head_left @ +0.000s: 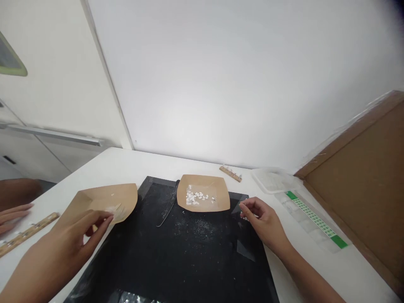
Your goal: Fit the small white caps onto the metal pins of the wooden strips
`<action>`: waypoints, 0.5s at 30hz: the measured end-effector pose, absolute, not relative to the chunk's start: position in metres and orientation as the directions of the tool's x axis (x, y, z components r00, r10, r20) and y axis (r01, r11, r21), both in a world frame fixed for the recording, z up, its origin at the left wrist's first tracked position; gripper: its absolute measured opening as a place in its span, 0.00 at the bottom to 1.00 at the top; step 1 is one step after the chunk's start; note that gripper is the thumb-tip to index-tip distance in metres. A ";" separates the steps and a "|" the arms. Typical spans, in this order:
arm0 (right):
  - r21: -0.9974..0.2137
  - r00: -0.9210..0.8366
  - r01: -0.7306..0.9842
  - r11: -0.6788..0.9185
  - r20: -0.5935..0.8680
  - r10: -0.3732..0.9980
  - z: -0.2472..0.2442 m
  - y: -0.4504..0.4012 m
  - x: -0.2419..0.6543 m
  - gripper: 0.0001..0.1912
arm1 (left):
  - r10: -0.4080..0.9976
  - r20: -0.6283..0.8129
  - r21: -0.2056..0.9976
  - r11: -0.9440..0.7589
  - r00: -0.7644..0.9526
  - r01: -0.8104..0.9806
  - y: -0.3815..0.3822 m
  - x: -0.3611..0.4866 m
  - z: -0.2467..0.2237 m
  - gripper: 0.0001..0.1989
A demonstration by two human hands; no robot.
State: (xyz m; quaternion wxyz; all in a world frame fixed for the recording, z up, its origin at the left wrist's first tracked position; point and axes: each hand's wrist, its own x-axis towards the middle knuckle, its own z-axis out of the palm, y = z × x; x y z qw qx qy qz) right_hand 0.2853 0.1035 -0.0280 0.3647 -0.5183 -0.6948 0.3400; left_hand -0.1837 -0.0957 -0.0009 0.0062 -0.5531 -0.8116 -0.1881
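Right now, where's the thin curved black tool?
Head view, left of center: the thin curved tool lies on the black mat, just left of the middle cardboard tray, its upper end beside the tray's left edge.

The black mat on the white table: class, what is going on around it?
Someone works with both hands. The left hand is pinched over the left cardboard tray; the right hand is pinched above the right edge of the black mat. What either holds is too small to tell. The middle tray has small white pieces in it. Another person's hand is at far left.
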 end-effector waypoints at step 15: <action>-0.800 -0.253 0.558 0.220 0.089 0.963 -0.021 0.126 0.300 0.16 | 0.899 0.205 0.248 -0.431 0.388 0.867 0.195 -0.019 0.060 0.19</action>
